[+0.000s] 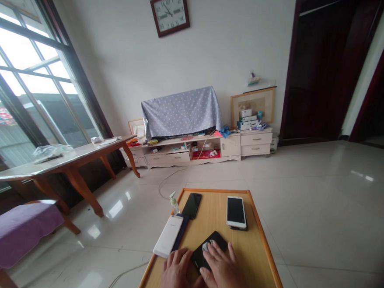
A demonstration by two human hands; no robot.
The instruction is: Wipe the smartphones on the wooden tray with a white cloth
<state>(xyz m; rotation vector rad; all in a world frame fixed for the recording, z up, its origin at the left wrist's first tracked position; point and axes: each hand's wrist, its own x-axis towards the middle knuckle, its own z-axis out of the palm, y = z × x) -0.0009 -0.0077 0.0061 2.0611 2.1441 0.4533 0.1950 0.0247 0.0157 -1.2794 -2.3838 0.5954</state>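
Note:
A black phone [208,252] lies at a slant on the small wooden table [218,216]. At its lower left edge my left hand [179,274] grips it, with curled fingers and the thumb along the near side. My right hand [221,271] rests over the screen, its fingertips pressing a small pale wipe [205,246] onto the glass. To the left lie a white phone [168,235] and, partly beneath it, a dark blue flat item [182,233]. Further back are a dark phone [192,205] and a white-framed phone [236,211] lying on another dark item.
A pump bottle [174,203] stands at the table's left edge. Beyond the tiled floor [319,205] is a white cabinet [231,146] with a cloth-draped object [182,112]. To the left are a long table [79,158] and a purple-covered seat [18,232]. A cable [123,274] runs across the floor.

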